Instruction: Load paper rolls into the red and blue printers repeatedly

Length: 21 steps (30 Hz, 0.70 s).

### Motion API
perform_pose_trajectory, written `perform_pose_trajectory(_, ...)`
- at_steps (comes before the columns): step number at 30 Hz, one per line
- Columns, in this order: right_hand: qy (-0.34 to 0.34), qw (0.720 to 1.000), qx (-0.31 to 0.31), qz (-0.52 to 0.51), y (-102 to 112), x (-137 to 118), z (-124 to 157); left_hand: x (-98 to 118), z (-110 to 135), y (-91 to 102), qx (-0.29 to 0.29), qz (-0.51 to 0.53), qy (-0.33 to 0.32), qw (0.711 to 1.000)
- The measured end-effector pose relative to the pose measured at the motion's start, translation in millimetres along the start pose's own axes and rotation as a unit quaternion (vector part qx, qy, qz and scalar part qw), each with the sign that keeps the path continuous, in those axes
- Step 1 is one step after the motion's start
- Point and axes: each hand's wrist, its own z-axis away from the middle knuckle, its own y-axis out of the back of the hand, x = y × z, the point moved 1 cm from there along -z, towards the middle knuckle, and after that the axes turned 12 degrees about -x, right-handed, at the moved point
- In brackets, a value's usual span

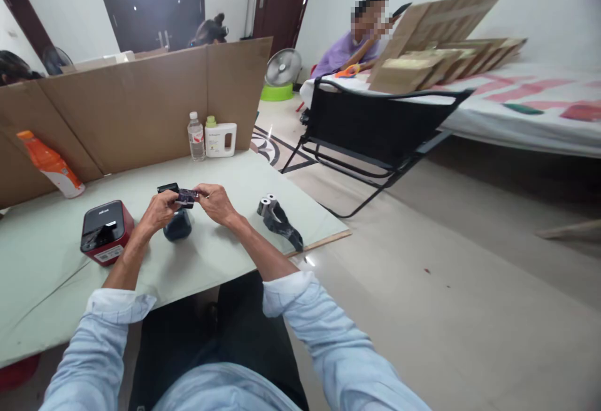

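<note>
My left hand (161, 212) grips a small black piece with a dark, shiny part (186, 197) at its right end; I cannot make out its kind. At that right end, my right hand (214, 203) has its fingers pinched on the same piece. Both hands are raised over the table in front of me. Just below them sits a dark, rounded object (177, 228), its top partly hidden by the left hand. Left of my left hand stands a red and black box-shaped device (107, 232) with a white label on its side.
Two white rolls (267, 204) and a black strap-like item (284, 228) lie by the table's right edge. A cardboard screen (141, 107) backs the table, with a clear bottle (196, 138), white jug (220, 140) and orange bottle (51, 163) before it. A black folding chair (366, 126) stands right.
</note>
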Motion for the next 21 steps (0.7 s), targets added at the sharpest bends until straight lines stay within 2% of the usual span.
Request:
perform_pose_trajectory(5, 0.002, 0.999, -0.027, 0.034, -30.1, -2.2, -10.3, -28.9, 23.3, -6.3, 0.057, -0.02, 0.045, 0.997)
perform_pose_trajectory(9, -0.016, 0.995, -0.05, 0.083, -42.7, -0.8, -13.1, -44.3, 27.6, -15.8, 0.065, -0.02, 0.074, 0.995)
perform_pose_trajectory(14, -0.03, 0.99, -0.062, 0.124, -41.8, 4.1, -11.5, -45.6, 20.8, -18.8, 0.046, -0.039, 0.078, 0.995)
perform_pose_trajectory(21, -0.043, 0.983, -0.085, 0.16, -44.5, 4.1, -8.3, -40.3, 16.4, -17.1, -0.006, -0.031, 0.136, 0.99)
